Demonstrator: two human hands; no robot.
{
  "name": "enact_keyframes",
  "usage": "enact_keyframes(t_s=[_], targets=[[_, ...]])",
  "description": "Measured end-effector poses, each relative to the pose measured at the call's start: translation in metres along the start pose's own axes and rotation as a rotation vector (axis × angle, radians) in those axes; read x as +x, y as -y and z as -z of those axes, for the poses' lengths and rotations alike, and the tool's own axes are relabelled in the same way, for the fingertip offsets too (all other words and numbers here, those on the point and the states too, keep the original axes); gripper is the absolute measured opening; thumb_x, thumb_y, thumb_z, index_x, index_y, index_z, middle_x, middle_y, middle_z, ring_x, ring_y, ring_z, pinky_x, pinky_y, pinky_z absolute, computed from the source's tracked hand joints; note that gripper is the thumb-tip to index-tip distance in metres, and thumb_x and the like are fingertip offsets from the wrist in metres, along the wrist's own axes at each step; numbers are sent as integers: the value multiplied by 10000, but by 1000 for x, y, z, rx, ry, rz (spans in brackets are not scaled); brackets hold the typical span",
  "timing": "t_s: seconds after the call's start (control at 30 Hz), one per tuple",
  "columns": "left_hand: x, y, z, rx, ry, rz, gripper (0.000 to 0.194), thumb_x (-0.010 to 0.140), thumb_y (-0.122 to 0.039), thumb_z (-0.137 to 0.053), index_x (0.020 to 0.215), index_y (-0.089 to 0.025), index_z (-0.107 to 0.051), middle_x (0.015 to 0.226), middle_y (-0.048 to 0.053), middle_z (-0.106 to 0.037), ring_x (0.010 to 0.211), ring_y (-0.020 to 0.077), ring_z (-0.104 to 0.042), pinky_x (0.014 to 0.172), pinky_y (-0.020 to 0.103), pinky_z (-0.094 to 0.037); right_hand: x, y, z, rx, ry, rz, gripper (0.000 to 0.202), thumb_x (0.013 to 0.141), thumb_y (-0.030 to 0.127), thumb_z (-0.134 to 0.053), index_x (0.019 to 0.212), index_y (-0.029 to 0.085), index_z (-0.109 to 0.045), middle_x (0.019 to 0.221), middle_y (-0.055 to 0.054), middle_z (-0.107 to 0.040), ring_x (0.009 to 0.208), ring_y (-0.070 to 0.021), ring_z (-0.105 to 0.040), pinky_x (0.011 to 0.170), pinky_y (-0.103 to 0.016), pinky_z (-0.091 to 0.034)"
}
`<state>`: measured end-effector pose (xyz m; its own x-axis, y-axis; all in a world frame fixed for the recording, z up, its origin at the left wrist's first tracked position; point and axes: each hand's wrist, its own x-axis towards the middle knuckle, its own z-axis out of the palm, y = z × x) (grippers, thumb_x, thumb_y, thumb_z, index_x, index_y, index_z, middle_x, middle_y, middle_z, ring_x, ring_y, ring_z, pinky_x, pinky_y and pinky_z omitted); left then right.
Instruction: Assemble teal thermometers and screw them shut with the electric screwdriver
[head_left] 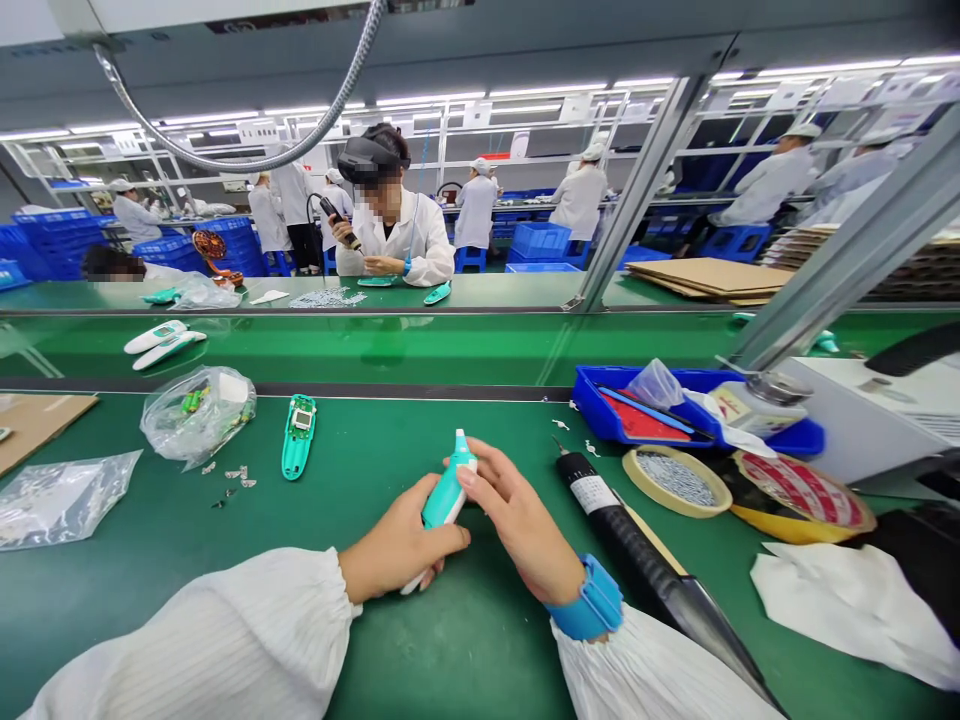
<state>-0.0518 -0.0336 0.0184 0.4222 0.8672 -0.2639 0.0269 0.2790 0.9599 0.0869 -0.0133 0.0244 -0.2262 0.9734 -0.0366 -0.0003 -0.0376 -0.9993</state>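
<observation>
A teal-and-white ear thermometer (445,496) is held above the green bench, its narrow white probe tip pointing up and away from me. My left hand (405,535) wraps round the lower body, thumb across the near side. At the upper end, my right hand (517,505) grips the casing just below the tip with thumb and fingers; a blue band (589,598) circles that wrist. Left of the hands lies an open teal half-shell (299,437) with a circuit board and small screen in it. To the right rests a black power screwdriver (611,525), bit pointing away.
Small metal pieces (240,478) lie near a plastic bag of parts (199,412). On the right stand a blue tray (637,405), a ring of screws (676,480), a tape roll (802,495) and white cloth (855,600). A co-worker (397,220) sits across the green conveyor belt (375,348).
</observation>
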Motion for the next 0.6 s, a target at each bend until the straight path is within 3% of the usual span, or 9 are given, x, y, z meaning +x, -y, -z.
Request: enact_keyframes(t_s=[0.1, 0.2, 0.27, 0.33, 0.4, 0.43, 0.6], targets=[[7, -3, 15, -195, 315, 151, 338, 690, -286, -510, 982, -123, -462, 543, -26, -541, 313, 102, -464, 267, 182, -344, 1, -1, 7, -249, -154, 227, 606, 779, 491, -489, 1298, 244, -297, 1179, -98, -481, 975, -213, -498, 771, -368, -448], [13, -6, 36, -276, 620, 236, 327, 681, -311, -515, 922, -91, -505, 632, 41, -605, 399, 158, -567, 289, 216, -421, 1, 0, 11, -529, -41, 478, 355, 829, 435, -432, 1120, 254, -525, 1132, -76, -519, 1031, -215, -472, 843, -367, -404], [15, -7, 47, -292, 730, 280, 320, 678, -314, -513, 903, -85, -509, 651, 62, -622, 409, 176, -581, 279, 223, -422, 0, 1, 11, -615, 94, 492, 298, 827, 433, -434, 945, 219, -604, 953, -65, -579, 891, -188, -525, 777, -318, -418], [16, -7, 55, -297, 734, 284, 348, 659, -309, -535, 936, -102, -494, 691, 70, -637, 430, 192, -594, 278, 231, -421, 0, -1, 8, -651, 128, 392, 320, 798, 477, -456, 791, 193, -604, 728, -23, -566, 659, -142, -508, 620, -264, -407], [17, -7, 58, -261, 641, 250, 393, 643, -307, -574, 980, -128, -480, 746, 72, -642, 489, 213, -618, 322, 249, -445, 2, -4, 6, -690, 70, 290, 380, 762, 530, -474, 625, 184, -550, 571, 16, -487, 537, -114, -423, 512, -243, -336], [17, -8, 59, -230, 536, 211, 394, 645, -309, -591, 981, -132, -487, 768, 78, -640, 525, 218, -627, 362, 261, -460, 3, -6, 6, -706, 22, 253, 418, 748, 554, -478, 560, 182, -507, 521, 26, -441, 512, -108, -386, 486, -241, -301], [22, -6, 64, -160, -233, -106, 287, 741, -370, -545, 895, -129, -518, 807, 64, -585, 656, 129, -589, 602, 247, -469, 22, -2, 22, -706, -204, 115, 506, 721, 629, -462, 480, 185, -428, 449, 25, -387, 474, -112, -356, 449, -248, -254]])
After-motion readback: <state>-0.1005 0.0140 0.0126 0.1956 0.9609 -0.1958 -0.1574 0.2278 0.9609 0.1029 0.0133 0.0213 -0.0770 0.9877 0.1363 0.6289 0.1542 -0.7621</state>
